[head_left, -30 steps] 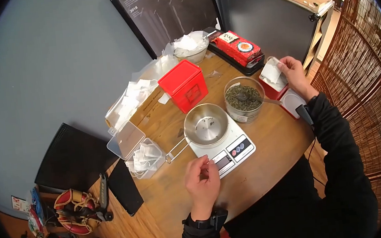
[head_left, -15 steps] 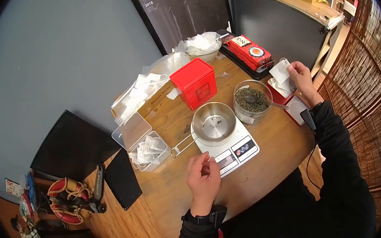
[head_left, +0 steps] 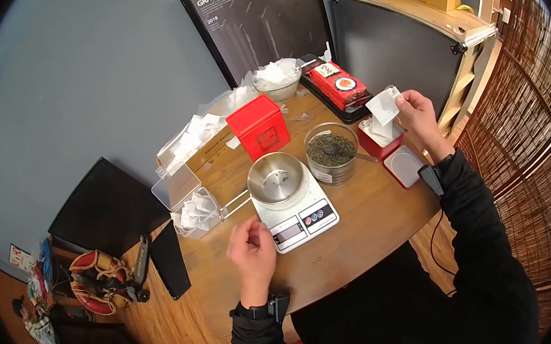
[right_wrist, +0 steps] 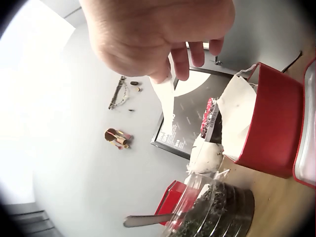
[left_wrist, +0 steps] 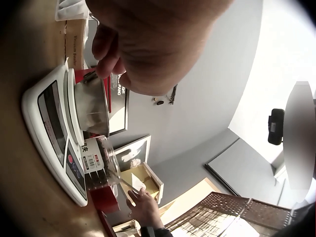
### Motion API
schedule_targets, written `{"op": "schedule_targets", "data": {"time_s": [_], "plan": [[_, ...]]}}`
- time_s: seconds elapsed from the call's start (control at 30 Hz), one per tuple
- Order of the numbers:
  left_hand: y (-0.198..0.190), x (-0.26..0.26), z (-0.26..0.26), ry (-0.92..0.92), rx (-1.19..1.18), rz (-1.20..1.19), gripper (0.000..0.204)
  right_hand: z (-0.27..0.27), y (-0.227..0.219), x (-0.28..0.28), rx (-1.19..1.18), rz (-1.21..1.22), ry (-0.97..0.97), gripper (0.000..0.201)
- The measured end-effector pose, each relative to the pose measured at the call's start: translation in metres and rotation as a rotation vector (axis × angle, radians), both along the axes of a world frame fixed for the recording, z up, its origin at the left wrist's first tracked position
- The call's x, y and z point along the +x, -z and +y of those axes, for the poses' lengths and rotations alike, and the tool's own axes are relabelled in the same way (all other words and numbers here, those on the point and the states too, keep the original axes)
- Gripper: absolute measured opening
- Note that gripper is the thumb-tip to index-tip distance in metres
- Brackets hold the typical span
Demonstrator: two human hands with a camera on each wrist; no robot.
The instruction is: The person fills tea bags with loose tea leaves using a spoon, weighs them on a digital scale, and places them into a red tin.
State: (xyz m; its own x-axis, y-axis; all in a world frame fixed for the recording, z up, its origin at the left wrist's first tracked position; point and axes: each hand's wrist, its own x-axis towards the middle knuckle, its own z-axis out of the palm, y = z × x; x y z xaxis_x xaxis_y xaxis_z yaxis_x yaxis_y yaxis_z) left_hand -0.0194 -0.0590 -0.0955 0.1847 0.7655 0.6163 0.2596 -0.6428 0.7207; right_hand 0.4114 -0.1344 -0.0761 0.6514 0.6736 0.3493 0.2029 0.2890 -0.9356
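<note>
My right hand pinches an empty-looking white tea bag by its edge, above the open red tin. More white bags stick up out of that tin in the right wrist view. My left hand, fingers loosely curled with nothing visible between them, hovers by the front left corner of a white kitchen scale. On the scale stands a steel pan with a few dark bits inside and a wire handle pointing left. Right of it, a clear jar holds dried green leaves and a spoon.
A red box stands behind the pan. Left of the scale is a lidded clear box of white bags; behind it, a cardboard box holds more. A glass bowl and a red wrapped package sit farther back.
My right hand has lifted the white tea bag from the tin's mouth to just above it. The left hand keeps its pose near the scale. The head view has shifted.
</note>
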Motion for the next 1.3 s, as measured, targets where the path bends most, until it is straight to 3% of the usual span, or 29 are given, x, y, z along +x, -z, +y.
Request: {"op": "schedule_targets", "data": {"time_s": [0.3, 0.57, 0.63, 0.7, 0.8, 0.9, 1.13, 1.3], "plan": [[-0.007, 0.005, -0.030, 0.001, 0.009, -0.006, 0.016, -0.056, -0.041, -0.041, 0.042, -0.154, -0.032, 0.011], [-0.019, 0.015, -0.065, 0.045, 0.036, 0.034, 0.016, -0.124, -0.059, -0.072, -0.158, -0.158, -0.274, 0.006], [-0.022, 0.018, -0.074, 0.141, 0.005, 0.042, 0.019, -0.136, -0.056, -0.088, -0.237, -0.098, -0.393, 0.005], [-0.028, 0.026, -0.086, 0.238, -0.008, 0.064, 0.019, -0.145, -0.046, -0.105, -0.313, -0.189, -0.509, 0.008], [-0.039, 0.036, -0.105, 0.383, -0.077, 0.120, 0.028, -0.149, -0.045, -0.133, -0.436, -0.353, -0.632, 0.012], [-0.045, 0.042, -0.113, 0.503, -0.097, 0.271, 0.049, -0.142, -0.035, -0.150, -0.374, -0.393, -0.721, 0.017], [-0.049, 0.044, -0.112, 0.595, -0.140, 0.242, 0.043, -0.122, -0.032, -0.169, -0.313, -0.455, -0.825, 0.023], [-0.045, 0.039, -0.104, 0.632, -0.168, 0.259, 0.025, -0.106, -0.028, -0.179, -0.292, -0.422, -0.857, 0.025]]}}
